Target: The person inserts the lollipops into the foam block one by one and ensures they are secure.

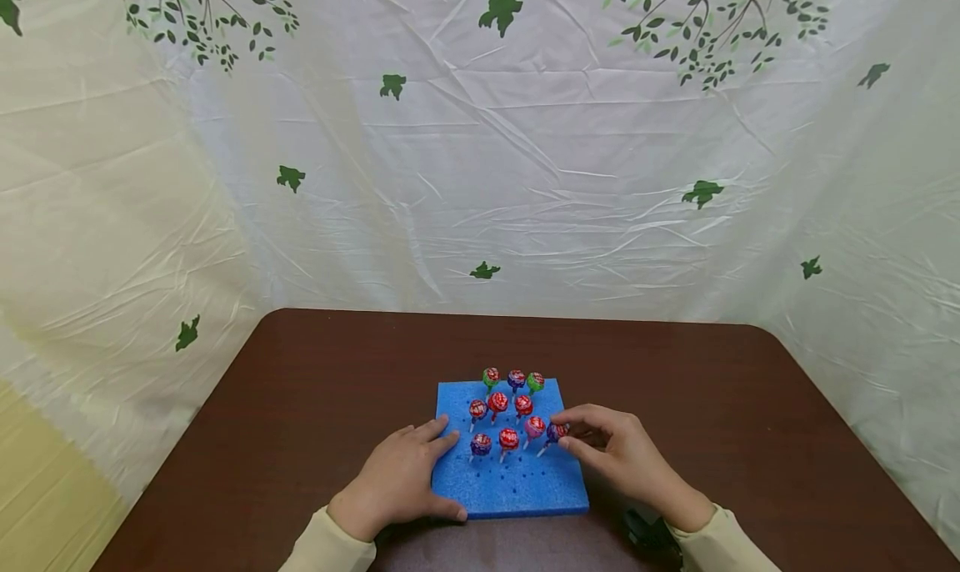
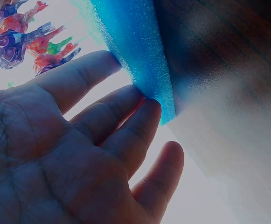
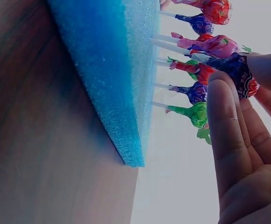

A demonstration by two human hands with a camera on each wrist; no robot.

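A blue foam board (image 1: pixel 525 501) lies on the table with several wrapped lollipops standing in it on their sticks. My right hand (image 1: pixel 611 451) pinches a purple lollipop (image 3: pixel 240 70) by its wrapped head between thumb and fingers, at the board's right side. Its stick slants down toward the foam, beside a pink lollipop (image 1: pixel 534 427). My left hand (image 1: pixel 405 480) rests against the board's left edge, fingers fairly straight and spread, thumb by the front corner. In the left wrist view, fingertips (image 2: pixel 149 109) touch the foam's side. A purple lollipop (image 1: pixel 481 445) and a red lollipop (image 1: pixel 508 440) stand nearest the left hand.
Behind are red lollipops (image 1: pixel 498 402) and, at the back, a green lollipop (image 1: pixel 491 377) among others. Small holes dot the foam's front part. A dark object (image 1: pixel 648 530) lies under the right wrist. The brown table (image 1: pixel 360 363) meets a white leaf-patterned curtain (image 1: pixel 480 180).
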